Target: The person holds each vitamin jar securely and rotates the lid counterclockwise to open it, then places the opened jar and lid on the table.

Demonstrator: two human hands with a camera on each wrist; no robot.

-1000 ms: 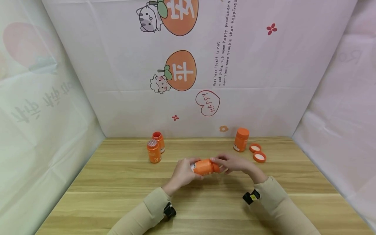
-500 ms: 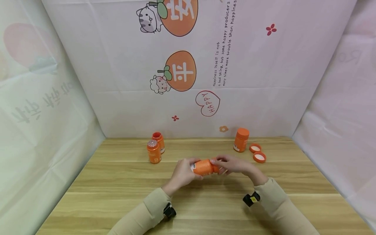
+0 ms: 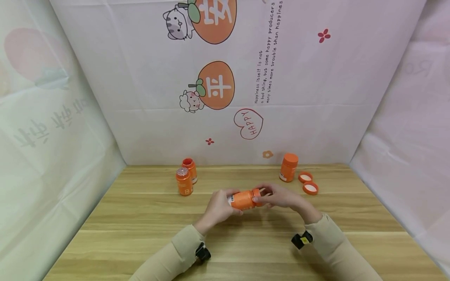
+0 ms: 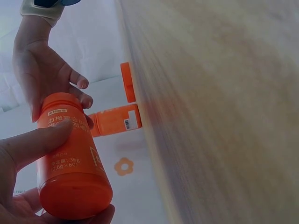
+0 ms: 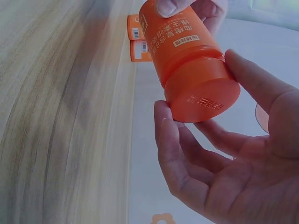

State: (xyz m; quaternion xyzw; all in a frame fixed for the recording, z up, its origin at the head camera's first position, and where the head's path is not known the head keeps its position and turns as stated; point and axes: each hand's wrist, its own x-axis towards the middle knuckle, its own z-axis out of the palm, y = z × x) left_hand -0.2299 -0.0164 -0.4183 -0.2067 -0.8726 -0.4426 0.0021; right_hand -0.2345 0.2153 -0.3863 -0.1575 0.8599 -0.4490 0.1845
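two capless orange bottles (image 3: 184, 184) stand near the worktop's (image 3: 140, 234) back edge at left; a capped bottle (image 3: 288, 169) and two upturned caps (image 3: 310, 188) at right. above mid-worktop, the left hand (image 3: 219, 207) grips a labelled bottle (image 3: 242, 200), the right hand (image 3: 281, 196) pinches its cap (image 5: 198, 86); only the right wrist view shows embossed lettering (image 5: 205, 103).

Held bottle (image 3: 242, 200) — orange, white print; beige sleeves (image 3: 168, 255); table (image 3: 140, 214) — wood-grained.

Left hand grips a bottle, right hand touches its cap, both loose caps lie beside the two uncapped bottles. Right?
Wrong on the loose caps: the head view shows them beside the standing capped bottle, not the two uncapped bottles. The rest is right: left hand grips the held bottle, right hand touches its cap.
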